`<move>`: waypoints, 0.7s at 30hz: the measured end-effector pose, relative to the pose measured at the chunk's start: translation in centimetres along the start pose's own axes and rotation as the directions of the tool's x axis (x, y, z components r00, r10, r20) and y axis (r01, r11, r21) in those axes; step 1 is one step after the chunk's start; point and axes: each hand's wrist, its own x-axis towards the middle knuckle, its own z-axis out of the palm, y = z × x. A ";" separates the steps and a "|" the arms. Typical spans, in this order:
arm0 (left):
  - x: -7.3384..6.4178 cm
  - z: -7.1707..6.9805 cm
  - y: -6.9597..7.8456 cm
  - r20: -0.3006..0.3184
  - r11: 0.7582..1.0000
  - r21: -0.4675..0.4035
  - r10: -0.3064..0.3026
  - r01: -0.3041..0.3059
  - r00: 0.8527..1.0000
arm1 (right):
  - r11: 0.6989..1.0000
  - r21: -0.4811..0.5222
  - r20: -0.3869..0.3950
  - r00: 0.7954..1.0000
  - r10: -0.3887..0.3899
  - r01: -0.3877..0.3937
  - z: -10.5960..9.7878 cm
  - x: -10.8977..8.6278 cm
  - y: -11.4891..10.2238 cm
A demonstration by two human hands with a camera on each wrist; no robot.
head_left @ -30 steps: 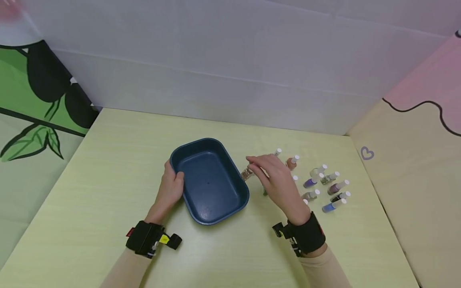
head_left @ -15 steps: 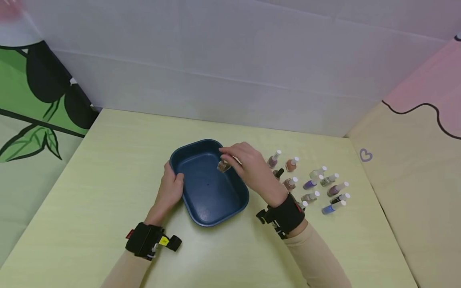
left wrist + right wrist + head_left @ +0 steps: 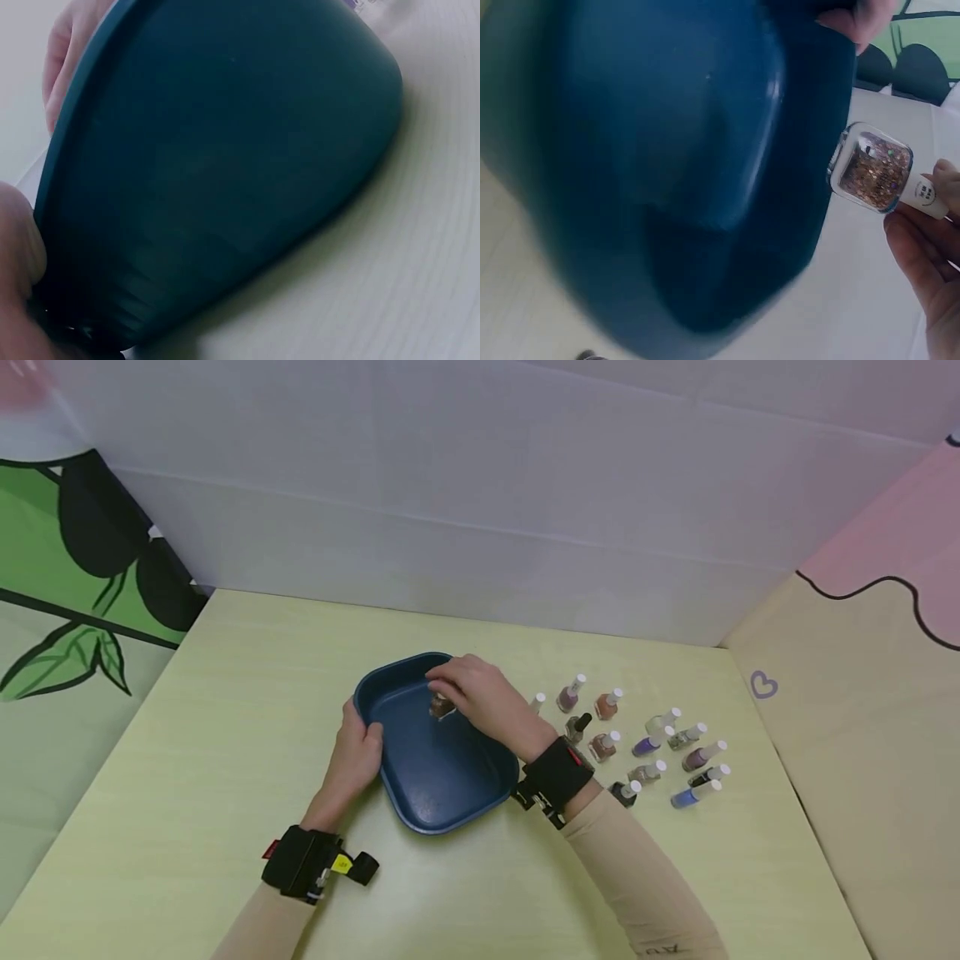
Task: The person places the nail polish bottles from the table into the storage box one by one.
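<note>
a: right hand [image 3: 483, 700] and its glitter bottle [image 3: 874, 171] have moved since the first frame, from the tub's [image 3: 431, 787] right rim to over its far half.

b: grip?

a: fingers pinch the white cap [image 3: 923, 194] only. left hand [image 3: 357, 753] clasps the tub's left rim, thumb on the inside.

b: failure modes, judged?

a: cap slips, bottle drops onto the tub's floor, may chip. left hand slackens, tub may shift under it. drop height: cannot tell.

b: further?

a: wrist strap [image 3: 561, 779] just beside the tub's right rim could catch it; a careless swing could topple loose bottles [image 3: 602, 747] right of the tub.
</note>
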 end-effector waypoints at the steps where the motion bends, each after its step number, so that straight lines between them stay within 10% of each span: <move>1: 0.0 0.0 0.0 0.001 1.000 -0.001 -0.001 0.001 1.000 | 1.000 -0.008 0.029 1.000 0.006 -0.006 0.2 0.3 0.0; 10: -0.1 0.1 0.0 -0.003 1.000 -0.017 0.002 -0.002 1.000 | 0.997 -0.074 0.289 0.957 -0.013 0.036 1.4 1.8 0.1; 21: 0.0 0.2 -0.1 -0.012 1.000 -0.025 0.001 -0.001 1.000 | 0.984 -0.061 0.524 0.844 -0.109 0.165 3.3 2.9 0.0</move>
